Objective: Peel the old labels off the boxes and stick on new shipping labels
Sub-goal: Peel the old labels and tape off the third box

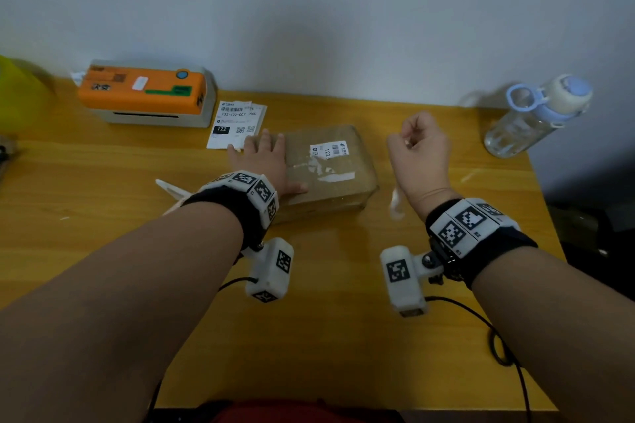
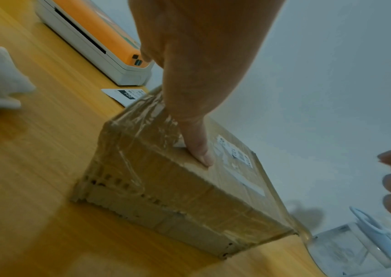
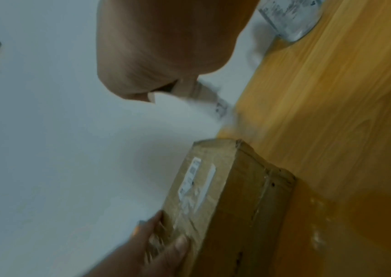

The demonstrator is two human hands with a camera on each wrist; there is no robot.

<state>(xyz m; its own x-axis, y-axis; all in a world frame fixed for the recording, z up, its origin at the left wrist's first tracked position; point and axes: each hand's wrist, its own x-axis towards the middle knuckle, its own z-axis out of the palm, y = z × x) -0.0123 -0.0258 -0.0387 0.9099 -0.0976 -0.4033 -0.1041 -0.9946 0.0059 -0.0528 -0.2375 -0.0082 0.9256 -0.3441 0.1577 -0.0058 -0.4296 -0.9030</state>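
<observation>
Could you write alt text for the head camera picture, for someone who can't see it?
A left hand presses flat on a taped cardboard box bearing a half-torn label, while the right hand pinches a torn scrap above a wooden table.

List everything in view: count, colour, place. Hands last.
cardboard box: 1, brown, taped, table centre
old label: 1, white, partly torn, on box top
new shipping labels: small stack, white, between printer and box
label printer: 1, orange and white, back left by wall
water bottle: 1, clear with blue lid, back right
paper scraps: white, on table left of box
table: 1, yellow wood
left hand: flat, pressing box's left side
right hand: raised right of box, pinching torn label piece
</observation>
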